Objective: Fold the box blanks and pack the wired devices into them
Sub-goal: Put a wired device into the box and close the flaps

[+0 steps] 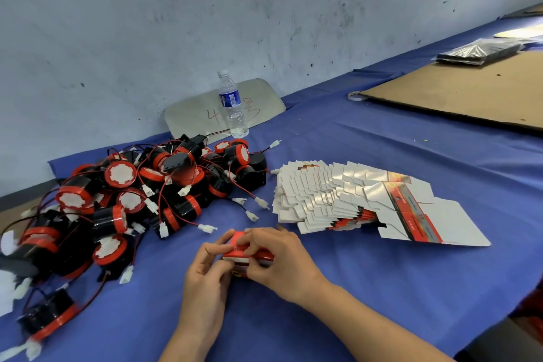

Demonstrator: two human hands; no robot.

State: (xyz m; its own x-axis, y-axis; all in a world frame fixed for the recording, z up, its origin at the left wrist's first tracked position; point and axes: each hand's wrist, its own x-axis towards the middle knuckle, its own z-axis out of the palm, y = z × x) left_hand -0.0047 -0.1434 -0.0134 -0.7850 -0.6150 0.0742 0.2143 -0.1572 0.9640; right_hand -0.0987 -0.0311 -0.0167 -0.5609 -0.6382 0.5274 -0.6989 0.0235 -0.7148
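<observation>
Head view: lower centre of the frame, both hands work one small red and white box (245, 256) on the blue-covered counter (382, 273). The left hand (205, 270) has fingers curled round the box's left end, thumb up by the top edge; the right hand (273, 258) lies over the top and right side, fingers bent and pinching the flap, hiding most of the box. Whether a device is inside, cannot tell. Left half of the frame: big heap of black and red wired devices (141, 194) with red-black leads and white plugs (207, 228) trailing toward the hands, nearest plug just above the left hand. One stray device (44, 320) sits apart in the lower left corner. Right of centre: fanned stack of flat box blanks (352, 200), mostly white side up, red printed strips showing, lying just upper right of the right hand. Behind the heap, a clear water bottle (233, 106) stands upright in front of a grey board (191, 117) leaning on the scuffed wall (205, 9). Upper right: brown cardboard sheet (455, 91) with a black wrapped bundle (479, 51) at its far edge, a tape roll (355, 96) at its left corner.
</observation>
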